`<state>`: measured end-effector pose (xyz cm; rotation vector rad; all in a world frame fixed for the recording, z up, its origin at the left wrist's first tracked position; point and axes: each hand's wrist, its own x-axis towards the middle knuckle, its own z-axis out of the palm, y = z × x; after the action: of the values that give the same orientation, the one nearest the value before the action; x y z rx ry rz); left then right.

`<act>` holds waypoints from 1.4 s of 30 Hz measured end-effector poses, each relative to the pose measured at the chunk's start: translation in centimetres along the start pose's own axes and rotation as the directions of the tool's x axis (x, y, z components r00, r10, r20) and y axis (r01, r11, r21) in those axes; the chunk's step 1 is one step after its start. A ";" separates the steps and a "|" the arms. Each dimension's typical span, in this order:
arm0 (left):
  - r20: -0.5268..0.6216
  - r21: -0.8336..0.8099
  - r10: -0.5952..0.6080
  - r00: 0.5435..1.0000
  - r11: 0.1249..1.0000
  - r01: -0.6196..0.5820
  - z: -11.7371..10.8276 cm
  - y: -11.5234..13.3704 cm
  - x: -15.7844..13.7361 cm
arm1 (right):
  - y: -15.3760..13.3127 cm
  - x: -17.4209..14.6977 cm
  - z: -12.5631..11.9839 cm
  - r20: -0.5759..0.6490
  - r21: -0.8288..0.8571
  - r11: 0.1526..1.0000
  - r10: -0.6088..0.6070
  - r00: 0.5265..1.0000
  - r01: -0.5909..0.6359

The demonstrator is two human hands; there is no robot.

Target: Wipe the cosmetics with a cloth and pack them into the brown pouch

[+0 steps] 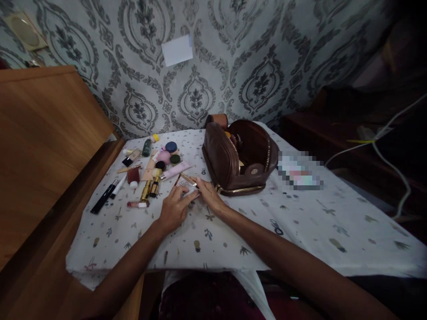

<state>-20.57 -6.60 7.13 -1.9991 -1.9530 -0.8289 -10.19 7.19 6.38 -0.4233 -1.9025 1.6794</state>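
Note:
A small glittery, silvery case with a gold edge, like a makeup compact, is between my hands just above the cloth. My left hand is closed on its near left side, fingers laid across its top. My right hand grips its right edge, with the thumb and fingers partly hidden. Whether the case is open I cannot tell. Immediately right stands a brown makeup bag, unzipped, with a few items inside. A pink squeeze tube lies just beyond the case, and gold lipstick tubes lie left of it.
More cosmetics spread leftward: a black tube, a dark red bottle, a blue-lidded jar and a green bottle. A blurred item lies right of the bag. Wooden furniture borders the left; a white cable hangs right.

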 end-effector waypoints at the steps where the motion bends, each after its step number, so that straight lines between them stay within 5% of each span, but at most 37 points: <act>1: -0.007 -0.022 0.012 1.000 1.000 -0.013 -0.1 -0.1 0.0 | -0.1 0.0 -0.1 -0.006 -0.022 1.000 -0.015 1.000 0.015; 10: -0.136 -0.193 -0.053 0.989 0.981 0.026 -0.2 -0.9 0.1 | 1.5 0.3 0.2 0.019 0.171 0.981 0.085 0.996 -0.087; 20: -0.120 -0.003 -0.266 0.956 0.964 0.268 0.3 -2.3 -0.3 | 1.6 0.3 0.1 0.000 0.294 0.947 0.134 0.991 -0.128; 27: -0.059 0.098 -0.319 0.946 0.941 0.324 0.3 -2.5 -0.6 | 1.8 0.3 0.5 -0.061 0.471 0.870 0.198 0.978 -0.147; 42: -0.036 -0.104 -0.066 0.997 0.993 0.061 -0.3 -1.8 -0.7 | 1.3 0.7 0.2 -0.103 0.731 0.671 0.287 0.952 -0.123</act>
<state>-22.35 -7.16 6.59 -1.9689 -1.9995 -0.9956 -11.06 7.62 5.20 -0.4730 -0.9284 2.2608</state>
